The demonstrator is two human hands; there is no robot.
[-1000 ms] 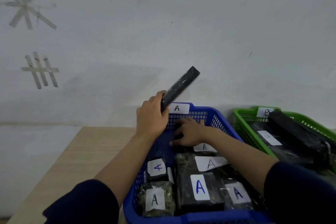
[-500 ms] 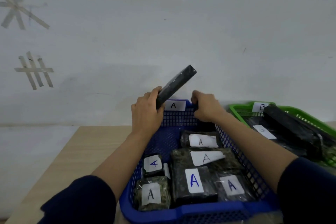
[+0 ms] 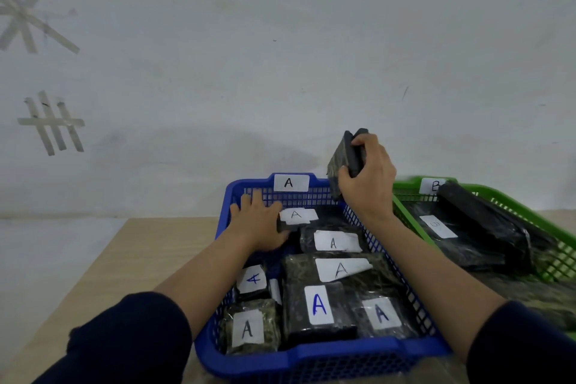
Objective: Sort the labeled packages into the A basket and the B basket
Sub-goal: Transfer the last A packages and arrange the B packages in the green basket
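The right hand point(image 3: 369, 184) grips a dark package point(image 3: 344, 159) above the far right corner of the blue A basket point(image 3: 311, 355). The left hand point(image 3: 260, 221) holds an A-labeled package point(image 3: 296, 220) inside it. The green B basket point(image 3: 561, 234) sits just right on the desk point(image 3: 124, 259), against the taped wall point(image 3: 280, 56).

One head-worn wide-angle view — looking forward and down, close over the blue A basket point(image 3: 314, 355) on the worktop point(image 3: 149, 246), facing the wall point(image 3: 280, 56).

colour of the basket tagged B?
Green, a mesh-walled basket right of the blue A basket. Head view, the only one, shows it.
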